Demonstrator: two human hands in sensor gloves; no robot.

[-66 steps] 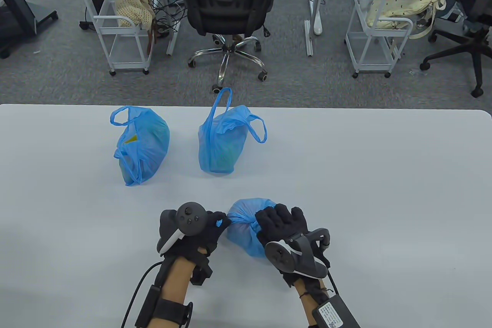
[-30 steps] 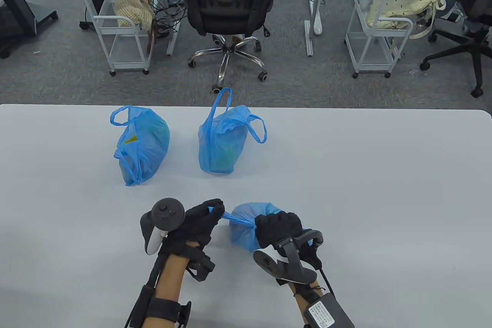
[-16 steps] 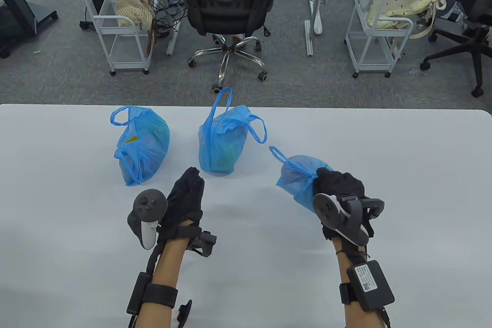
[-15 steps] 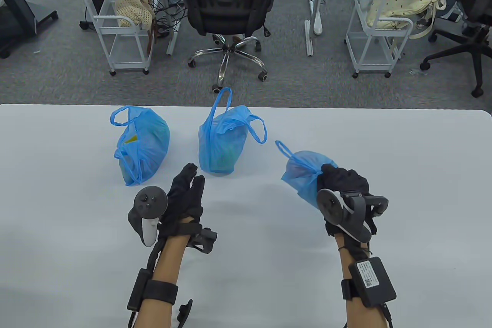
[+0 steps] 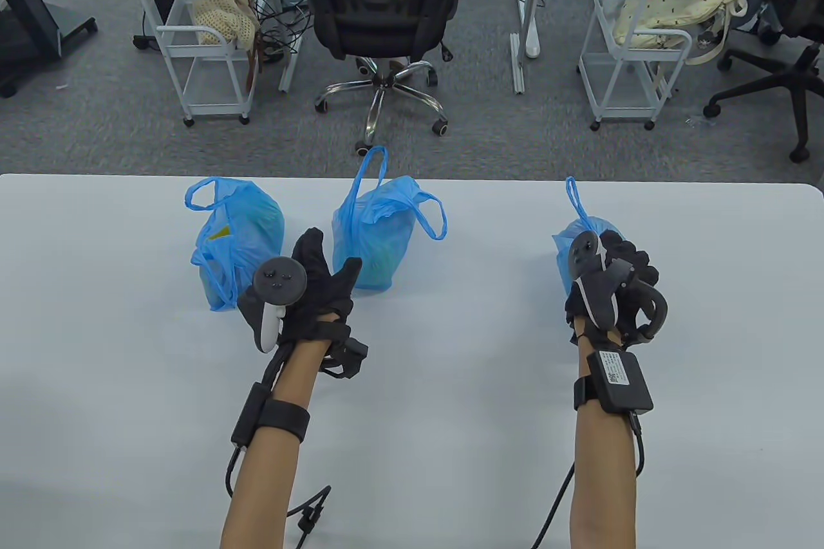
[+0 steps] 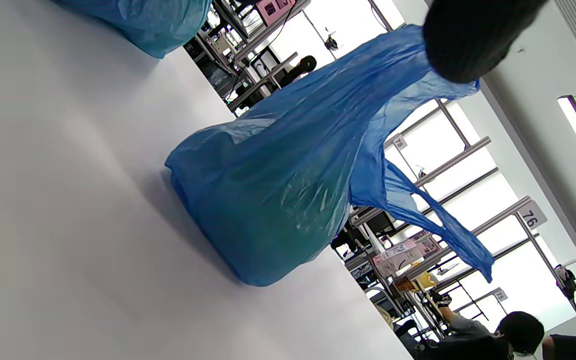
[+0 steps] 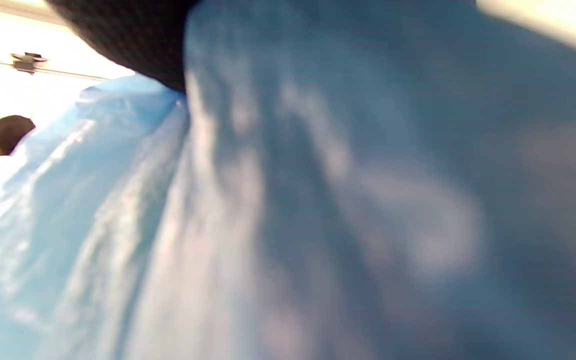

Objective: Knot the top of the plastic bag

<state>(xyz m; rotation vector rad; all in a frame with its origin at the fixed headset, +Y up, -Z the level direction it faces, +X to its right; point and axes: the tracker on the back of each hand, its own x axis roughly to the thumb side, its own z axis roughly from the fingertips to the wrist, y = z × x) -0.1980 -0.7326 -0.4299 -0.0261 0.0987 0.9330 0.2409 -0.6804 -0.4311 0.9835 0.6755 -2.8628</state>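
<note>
Three blue plastic bags are on the white table (image 5: 450, 381). My right hand (image 5: 634, 260) grips the knotted bag (image 5: 565, 248) at the far right; its tied tail (image 5: 571, 195) sticks up. In the right wrist view this bag (image 7: 318, 200) fills the blurred frame. My left hand (image 5: 329, 260) is open with fingers spread, between the left bag (image 5: 239, 240) and the middle bag (image 5: 380, 233), whose handles hang loose. The middle bag (image 6: 278, 190) is close in the left wrist view, a fingertip (image 6: 473, 35) above it. Whether the hand touches it I cannot tell.
The table's far edge (image 5: 489, 178) runs just behind the bags. Beyond it stand an office chair (image 5: 380, 15) and two white carts (image 5: 199, 47) on the floor. The left bag also shows in the left wrist view (image 6: 143, 20).
My left hand let go of the knotted bag's tail and moved forward to the middle bag. My right hand carried the knotted bag from the near middle to the far right.
</note>
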